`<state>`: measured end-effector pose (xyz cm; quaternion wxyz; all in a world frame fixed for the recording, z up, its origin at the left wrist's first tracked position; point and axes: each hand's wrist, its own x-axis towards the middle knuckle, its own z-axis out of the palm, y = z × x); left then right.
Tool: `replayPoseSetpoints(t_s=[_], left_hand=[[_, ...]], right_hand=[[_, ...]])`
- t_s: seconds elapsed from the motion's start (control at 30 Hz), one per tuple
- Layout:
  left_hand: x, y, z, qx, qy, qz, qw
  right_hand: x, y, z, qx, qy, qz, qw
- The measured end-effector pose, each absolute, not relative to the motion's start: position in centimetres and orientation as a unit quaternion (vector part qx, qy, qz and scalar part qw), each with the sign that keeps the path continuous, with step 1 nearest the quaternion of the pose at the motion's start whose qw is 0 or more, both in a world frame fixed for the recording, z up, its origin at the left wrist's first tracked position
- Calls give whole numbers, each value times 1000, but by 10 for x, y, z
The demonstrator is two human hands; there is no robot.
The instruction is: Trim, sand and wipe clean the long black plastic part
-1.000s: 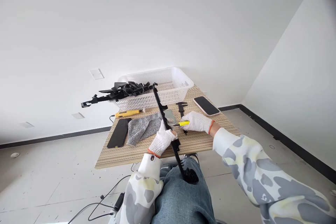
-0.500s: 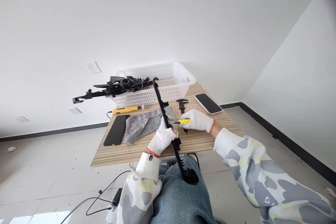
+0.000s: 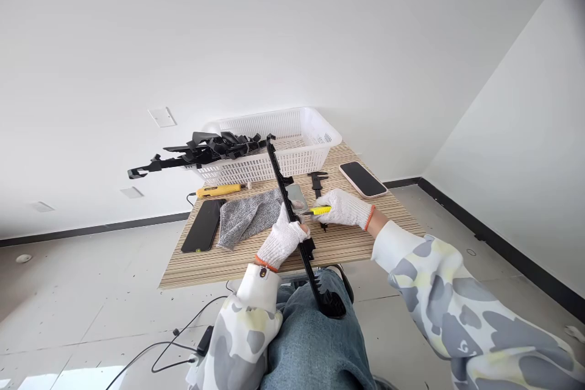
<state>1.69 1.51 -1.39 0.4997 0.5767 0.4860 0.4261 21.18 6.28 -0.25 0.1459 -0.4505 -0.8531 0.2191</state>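
My left hand [image 3: 282,241], in a white knit glove, is closed around a long black plastic strip [image 3: 280,175] with clips along one edge. The strip runs at a slant from the basket's front rim down to my knee. In my gloved right hand [image 3: 343,208] is a yellow utility knife [image 3: 321,211], its tip at the strip's right edge just above my left hand. Whether the blade touches the plastic is too small to tell. Under my right hand lies a black caliper [image 3: 317,181], partly covered.
A white plastic basket [image 3: 315,152] at the back holds several black strips [image 3: 214,147], some jutting out left. On the wooden table [image 3: 205,272] lie a yellow corded tool [image 3: 221,191], a dark phone [image 3: 203,225], a grey cloth [image 3: 247,217], a greyish flat object [image 3: 297,195] and a pink-edged phone [image 3: 363,180].
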Motion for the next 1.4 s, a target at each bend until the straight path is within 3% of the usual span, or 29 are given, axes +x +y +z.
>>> replayPoseSetpoints(t_s=[0.77, 1.17, 1.4], left_hand=[[16, 13, -4, 576, 479, 402, 526], [15, 14, -12, 547, 455, 427, 558], [17, 11, -17, 515, 453, 446, 574]], right_hand=[[204, 62, -24, -474, -873, -19, 115], [209, 60, -24, -503, -842, 67, 185], [208, 58, -25, -527, -830, 57, 175]])
